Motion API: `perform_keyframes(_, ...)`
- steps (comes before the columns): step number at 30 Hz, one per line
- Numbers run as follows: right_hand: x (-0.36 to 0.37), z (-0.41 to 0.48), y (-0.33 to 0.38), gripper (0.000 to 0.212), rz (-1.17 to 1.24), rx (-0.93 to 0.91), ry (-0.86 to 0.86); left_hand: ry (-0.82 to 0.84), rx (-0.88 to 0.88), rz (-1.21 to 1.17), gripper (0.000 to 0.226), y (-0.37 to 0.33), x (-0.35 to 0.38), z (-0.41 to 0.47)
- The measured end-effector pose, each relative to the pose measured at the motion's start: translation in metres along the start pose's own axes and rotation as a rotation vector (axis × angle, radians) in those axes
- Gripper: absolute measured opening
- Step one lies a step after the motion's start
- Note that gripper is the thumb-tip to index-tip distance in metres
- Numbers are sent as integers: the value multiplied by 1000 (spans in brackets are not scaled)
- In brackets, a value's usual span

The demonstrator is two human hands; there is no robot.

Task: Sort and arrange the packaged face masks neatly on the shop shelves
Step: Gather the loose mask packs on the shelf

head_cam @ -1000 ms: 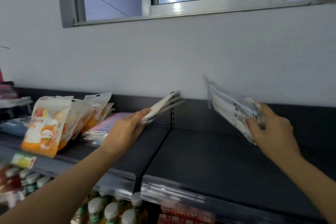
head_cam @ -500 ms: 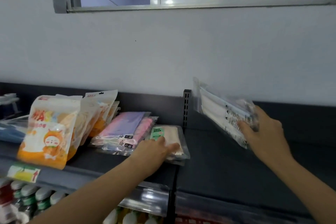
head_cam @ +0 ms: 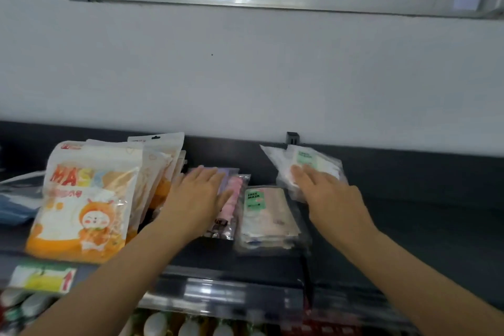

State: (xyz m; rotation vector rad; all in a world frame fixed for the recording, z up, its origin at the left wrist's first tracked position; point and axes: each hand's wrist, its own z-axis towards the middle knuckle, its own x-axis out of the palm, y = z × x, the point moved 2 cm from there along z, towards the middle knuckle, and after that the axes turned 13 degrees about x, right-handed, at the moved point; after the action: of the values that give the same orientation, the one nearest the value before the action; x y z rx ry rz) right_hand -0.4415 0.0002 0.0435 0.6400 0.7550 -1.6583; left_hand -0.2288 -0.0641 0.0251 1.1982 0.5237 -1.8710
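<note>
Beneath right grip (head_cam: pixel 330 197), clear white-mask packet (head_cam: pixel 313 161)

dark shelf (head_cam: pixel 425 229): orange mask bags (head_cam: pixel 84 199) at 9 o'clock, clear mask packs (head_cam: pixel 266 215) center, white pack (head_cam: pixel 308 166) at 1 o'clock.

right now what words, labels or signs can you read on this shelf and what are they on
"MASK": big letters on the orange cartoon pouch.
"FACE MASK": green label on the clear packet lying flat.
Red up arrow: shelf-edge tag; its print is blurred.
Green label on the white packet under the right hand: too blurred.
Small print under "MASK": unreadable.
</note>
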Motion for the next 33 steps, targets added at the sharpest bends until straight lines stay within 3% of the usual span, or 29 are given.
perform_keyframes(5,37,1,53,55,-27,-130,345,202,-97,-117,38,20,36,-2)
perform_keyframes(7,50,1,54,54,15,-150,438,187,-116,-153,37,20,43,-5)
perform_keyframes(13,57,-4,58,59,-34,-260,432,58,-117,-133,35,22,44,-10)
perform_keyframes(16,51,-10,59,97,37,-162,632,41,-119,-135,36,21,48,-15)
perform_keyframes(18,46,-10,61,109,82,-115,679,23,-111,-119,36,22,50,-15)
perform_keyframes(22,41,-11,65,111,97,-96,661,10,-110,-98,38,22,51,-15)
perform_keyframes(28,6,-14,54,94,255,-38,343,-244,-10,31,46,18,23,-37)
perform_keyframes(33,4,-35,40,74,222,-79,415,-288,45,53,31,11,2,-67)
